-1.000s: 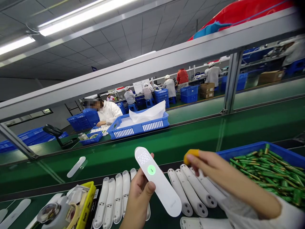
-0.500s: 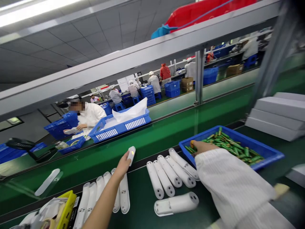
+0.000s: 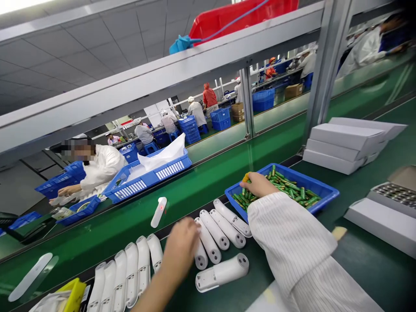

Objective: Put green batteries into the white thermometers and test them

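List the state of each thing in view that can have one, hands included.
Lit device: face up, red light on.
Left row of devices: compartments uncovered.
Crosswise device: compartment uncovered.
Blue tray: open, heaped with batteries.
White boxes: stacked, seemingly shut.
Carton: open, contents showing.
Left hand: blurred, grip unclear.
Right hand: at the tray, grip hidden.

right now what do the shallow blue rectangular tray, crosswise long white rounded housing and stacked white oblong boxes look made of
Shallow blue rectangular tray: probably plastic, smooth, its rim moulded-looking. Crosswise white housing: likely hard plastic, smooth, with recesses in its shell. Stacked white boxes: perhaps card, matte, straight crisp edges.
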The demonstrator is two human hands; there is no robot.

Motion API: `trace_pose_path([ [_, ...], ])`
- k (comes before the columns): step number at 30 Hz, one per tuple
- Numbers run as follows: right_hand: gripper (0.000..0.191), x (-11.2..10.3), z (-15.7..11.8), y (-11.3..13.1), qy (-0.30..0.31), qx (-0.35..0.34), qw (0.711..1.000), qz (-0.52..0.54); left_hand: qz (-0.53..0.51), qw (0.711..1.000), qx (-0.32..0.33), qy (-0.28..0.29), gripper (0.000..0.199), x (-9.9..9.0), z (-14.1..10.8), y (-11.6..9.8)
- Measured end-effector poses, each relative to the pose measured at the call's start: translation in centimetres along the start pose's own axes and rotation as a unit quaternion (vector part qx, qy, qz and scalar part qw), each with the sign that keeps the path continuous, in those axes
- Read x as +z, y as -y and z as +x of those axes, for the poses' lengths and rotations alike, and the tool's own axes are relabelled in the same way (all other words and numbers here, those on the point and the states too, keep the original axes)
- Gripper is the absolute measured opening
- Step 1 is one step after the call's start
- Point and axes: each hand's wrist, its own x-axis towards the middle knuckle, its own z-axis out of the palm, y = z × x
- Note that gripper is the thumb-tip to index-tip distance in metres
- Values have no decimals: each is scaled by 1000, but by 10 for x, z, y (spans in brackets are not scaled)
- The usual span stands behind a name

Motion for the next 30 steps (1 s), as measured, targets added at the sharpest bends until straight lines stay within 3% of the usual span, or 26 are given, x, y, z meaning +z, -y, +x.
trace_pose_path([
  [2,20,-3,3,6,8,30,1000,4,57,988,132,54,19,19,-25,-25],
  [3,16,-4,3,10,14,40,999,8,75,982,163,65,22,31,-36,-33],
  [6,9,-3,0,22,11,34,999,40,91,986,127,58,44,66,-56,-40],
  [8,9,1,-1,29,-2,19,998,65,81,993,60,59,40,80,-60,-40],
  [11,13,8,-1,36,-23,14,994,103,20,996,-27,81,31,74,-56,-41],
  [14,13,14,-5,48,-10,19,990,140,-147,980,-78,105,27,35,-49,-45],
  [16,16,17,-14,60,17,7,986,164,-297,942,-107,111,26,-1,-45,-45],
  [17,18,18,-20,68,30,-5,983,183,-364,916,-143,87,26,-19,-43,-44],
  [21,25,29,-48,103,76,-45,953,289,-603,766,-216,-51,39,-72,-41,-28],
  [24,32,44,-73,127,170,-57,921,345,-684,673,-250,-129,48,-91,-46,-10],
  [27,37,64,-104,143,286,-72,888,353,-732,604,-243,-202,48,-99,-50,4],
  [30,34,79,-135,150,328,-121,901,256,-769,558,-235,-205,40,-104,-52,10],
])
